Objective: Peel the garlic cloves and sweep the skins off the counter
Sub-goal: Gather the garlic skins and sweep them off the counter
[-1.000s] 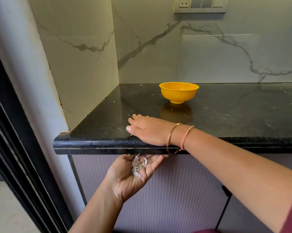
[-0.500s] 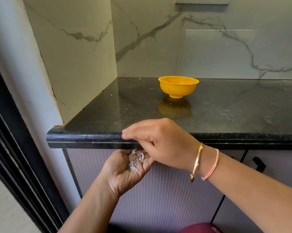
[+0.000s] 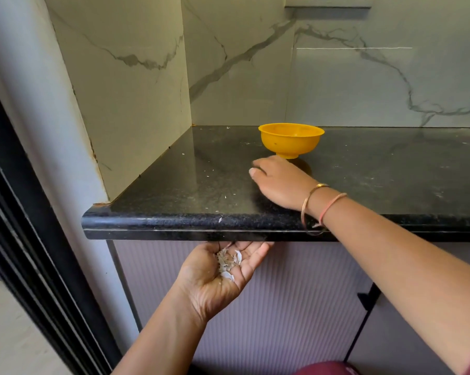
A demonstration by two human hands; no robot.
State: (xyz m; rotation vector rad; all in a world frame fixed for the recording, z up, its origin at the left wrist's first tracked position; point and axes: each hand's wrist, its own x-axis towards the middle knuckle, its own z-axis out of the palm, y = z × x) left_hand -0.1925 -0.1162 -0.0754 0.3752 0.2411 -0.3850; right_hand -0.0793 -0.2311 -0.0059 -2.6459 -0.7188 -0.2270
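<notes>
Both hands are apart, one above the table's edge and one below it. The right hand (image 3: 279, 182) lies palm down on the table (image 3: 174, 220), a slab of polished black stone, speckled, with a rounded front lip. Its fingers are loosely bent with their tips on the surface and grip nothing that shows. It sits just in front of the yellow bowl (image 3: 290, 142), a round, smooth, plastic-looking dish on a small foot, with the knuckles close to that foot. On the right wrist are a thin gold bangle (image 3: 309, 201) and a pinkish band (image 3: 332, 205).

The left hand (image 3: 220, 277) is cupped palm up just under the table's lip, its fingers relaxed. In the hollow of the palm lies a small heap of garlic skins (image 3: 228, 262), thin, papery, white and curled. A few pale flecks (image 3: 220, 220) are scattered over the dark stone, one of them on the front lip.

Behind the table rise glossy marble-patterned walls (image 3: 363, 85) with grey veins. Below it is a ribbed, pale lilac cabinet front (image 3: 282, 307) with a black handle (image 3: 366, 299).
</notes>
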